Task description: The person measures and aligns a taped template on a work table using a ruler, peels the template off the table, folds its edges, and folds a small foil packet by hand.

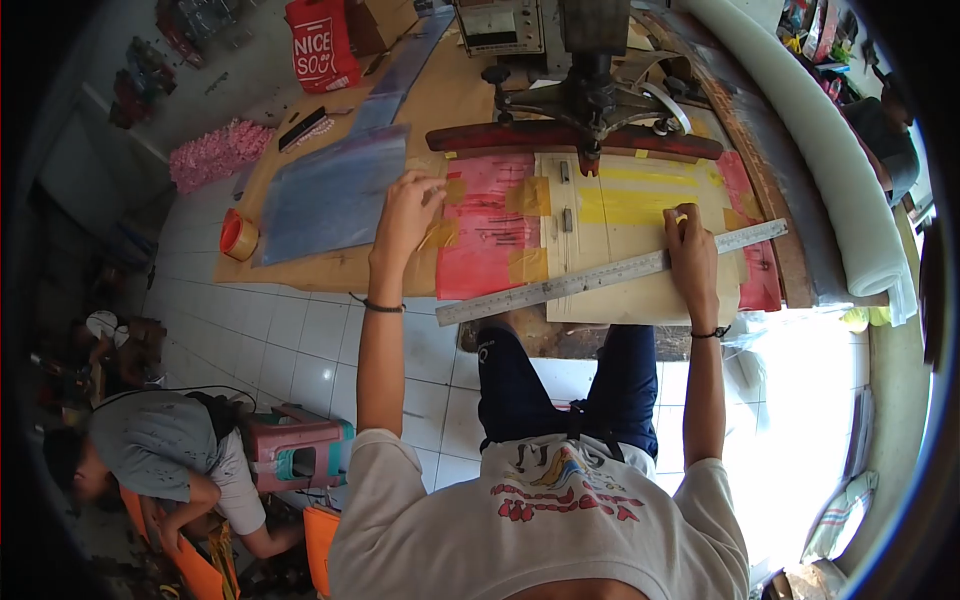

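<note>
1. Left hand point(408, 212): fingers curled beside the red sheet point(475, 262); whether they grip anything, I cannot tell.
2. Right hand point(692, 255): over the steel ruler point(565, 288), fingers bent; grip unclear.
3. The ruler slants across yellow-marked cardboard point(620, 254).

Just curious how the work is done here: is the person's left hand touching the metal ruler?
Apart. The head view shows it: the left hand sits beyond the ruler, with pink sheet visible between fingertips and metal.

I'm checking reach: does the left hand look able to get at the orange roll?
Probably yes: only the flat blue sheet and tabletop separate the left hand from the orange roll.
</note>
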Demonstrator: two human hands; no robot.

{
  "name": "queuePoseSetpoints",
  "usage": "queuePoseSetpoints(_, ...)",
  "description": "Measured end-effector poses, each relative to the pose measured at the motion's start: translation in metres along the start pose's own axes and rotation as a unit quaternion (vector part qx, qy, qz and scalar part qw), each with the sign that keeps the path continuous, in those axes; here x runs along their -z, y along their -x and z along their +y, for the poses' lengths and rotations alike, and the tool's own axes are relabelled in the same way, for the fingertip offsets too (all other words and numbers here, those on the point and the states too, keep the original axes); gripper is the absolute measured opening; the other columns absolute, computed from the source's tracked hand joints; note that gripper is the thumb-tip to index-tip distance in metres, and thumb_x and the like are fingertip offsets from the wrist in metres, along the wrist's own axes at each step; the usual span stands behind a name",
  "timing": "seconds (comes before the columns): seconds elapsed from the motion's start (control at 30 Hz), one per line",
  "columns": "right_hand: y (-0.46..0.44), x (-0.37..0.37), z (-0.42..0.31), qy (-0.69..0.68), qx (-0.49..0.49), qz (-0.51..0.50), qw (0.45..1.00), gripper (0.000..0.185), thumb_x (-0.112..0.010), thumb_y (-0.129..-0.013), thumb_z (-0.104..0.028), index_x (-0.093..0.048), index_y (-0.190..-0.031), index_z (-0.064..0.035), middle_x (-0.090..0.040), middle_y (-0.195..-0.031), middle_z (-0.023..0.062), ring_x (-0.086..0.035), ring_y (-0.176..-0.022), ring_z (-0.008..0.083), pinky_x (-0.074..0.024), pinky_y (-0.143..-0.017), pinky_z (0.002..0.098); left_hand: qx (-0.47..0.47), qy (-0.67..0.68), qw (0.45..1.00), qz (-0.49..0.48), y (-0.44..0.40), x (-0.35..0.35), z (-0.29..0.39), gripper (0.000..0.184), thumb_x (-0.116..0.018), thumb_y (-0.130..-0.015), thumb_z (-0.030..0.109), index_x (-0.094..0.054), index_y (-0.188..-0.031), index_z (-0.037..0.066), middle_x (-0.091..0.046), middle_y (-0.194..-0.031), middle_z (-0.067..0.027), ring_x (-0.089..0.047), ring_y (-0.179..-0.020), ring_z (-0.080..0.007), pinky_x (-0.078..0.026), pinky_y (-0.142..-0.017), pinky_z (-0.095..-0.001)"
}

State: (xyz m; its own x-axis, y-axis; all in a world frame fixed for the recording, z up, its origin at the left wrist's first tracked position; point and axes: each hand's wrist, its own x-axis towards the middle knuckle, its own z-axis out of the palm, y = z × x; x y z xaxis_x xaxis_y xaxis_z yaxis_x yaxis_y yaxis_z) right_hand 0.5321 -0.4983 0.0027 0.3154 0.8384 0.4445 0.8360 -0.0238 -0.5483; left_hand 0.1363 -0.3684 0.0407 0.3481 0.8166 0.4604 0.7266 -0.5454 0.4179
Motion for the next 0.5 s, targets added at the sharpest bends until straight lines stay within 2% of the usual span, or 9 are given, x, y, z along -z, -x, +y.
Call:
queuePoseSetpoints(0.1, 0.0, -0.001, 0.001, -0.003, 0.005, 0.002, 1.0, 0.02, -0.055, -0.097, -0.024, -0.052, -0.104, -0.005, -0.059, -0.058, 0.0146, -0.06, -0.055, 0.0357, -0.0434, -0.052, 0.0462, -0.077, -0.022, 0.986, 0.149, -0.049, 0.009, -0.027, 0.023, -0.066, -0.086, 0.012, -0.07, -0.106, 0.001, -0.065, -0.106, -0.0201, -0.061, -0.098, -0.0394, -0.048, -0.089, -0.0418)
queuePoseSetpoints(0.17, -0.001, 0.0, -0.002, -0.002, 0.004, 0.0, 1.0, 0.02, -0.055, -0.097, -0.023, -0.052, -0.104, -0.0045, -0.059, -0.059, 0.0151, -0.06, -0.056, 0.0361, -0.0434, -0.052, 0.0465, -0.091, -0.081, 0.982, 0.144, -0.078, 0.007, -0.064, 0.026, -0.066, -0.088, 0.013, -0.067, -0.11, 0.001, -0.065, -0.104, -0.0198, -0.062, -0.096, -0.0394, -0.049, -0.088, -0.0418)
queuePoseSetpoints(0.2, 0.0, 0.002, -0.002, 0.0, 0.004, -0.002, 1.0, 0.02, -0.055, -0.097, -0.023, -0.052, -0.103, -0.0042, -0.06, -0.06, 0.0154, -0.06, -0.056, 0.0363, -0.0434, -0.053, 0.0467, -0.097, -0.109, 0.979, 0.141, -0.082, 0.011, -0.06, 0.027, -0.065, -0.088, 0.014, -0.066, -0.112, 0.001, -0.065, -0.102, -0.0197, -0.062, -0.094, -0.0395, -0.049, -0.088, -0.0418)
queuePoseSetpoints(0.3, 0.0, -0.003, 0.003, 0.007, 0.023, 0.023, 0.999, 0.02, -0.056, -0.097, -0.022, -0.05, -0.103, -0.0037, -0.061, -0.064, 0.0169, -0.06, -0.058, 0.0375, -0.0436, -0.053, 0.0474, -0.056, -0.036, 0.989, 0.132, -0.071, 0.014, -0.028, 0.032, -0.065, -0.09, 0.018, -0.063, -0.117, 0.0, -0.064, -0.104, -0.02, -0.062, -0.093, -0.0378, -0.049, -0.087, -0.0423)
queuePoseSetpoints(0.37, -0.004, -0.005, 0.004, -0.018, 0.038, 0.054, 0.998, 0.02, -0.056, -0.097, -0.022, -0.05, -0.104, -0.0032, -0.062, -0.066, 0.0176, -0.061, -0.059, 0.0381, -0.0439, -0.053, 0.0476, 0.015, 0.172, 0.983, -0.061, -0.032, 0.018, 0.054, 0.038, -0.066, -0.09, 0.023, -0.061, -0.12, 0.001, -0.062, -0.106, -0.0198, -0.06, -0.096, -0.0359, -0.048, -0.089, -0.0424)
queuePoseSetpoints(0.43, 0.001, -0.006, 0.007, -0.028, 0.04, 0.071, 0.996, 0.021, -0.056, -0.098, -0.022, -0.049, -0.104, -0.003, -0.062, -0.067, 0.0177, -0.061, -0.06, 0.0387, -0.044, -0.054, 0.0478, -0.071, 0.187, 0.95, -0.24, 0.013, -0.001, 0.113, 0.041, -0.066, -0.091, 0.027, -0.061, -0.122, 0.001, -0.061, -0.111, -0.0164, -0.06, -0.102, -0.033, -0.047, -0.092, -0.0398)
queuePoseSetpoints(0.47, 0.001, -0.007, 0.007, -0.029, 0.043, 0.077, 0.996, 0.021, -0.055, -0.098, -0.022, -0.049, -0.105, -0.003, -0.062, -0.067, 0.0175, -0.061, -0.061, 0.039, -0.0441, -0.054, 0.048, -0.161, 0.107, 0.96, -0.204, 0.038, -0.02, 0.13, 0.049, -0.071, -0.087, 0.032, -0.06, -0.124, 0.002, -0.06, -0.108, -0.0128, -0.06, -0.099, -0.0296, -0.047, -0.09, -0.0402)
queuePoseSetpoints(0.5, -0.001, -0.006, 0.006, -0.031, 0.05, 0.088, 0.994, 0.021, -0.055, -0.098, -0.022, -0.049, -0.105, -0.0029, -0.062, -0.067, 0.0174, -0.061, -0.061, 0.0393, -0.0442, -0.054, 0.0481, -0.195, 0.052, 0.964, -0.17, 0.05, -0.036, 0.141, 0.05, -0.071, -0.086, 0.032, -0.06, -0.124, 0.003, -0.06, -0.106, -0.0121, -0.059, -0.098, -0.0298, -0.047, -0.089, -0.0414)
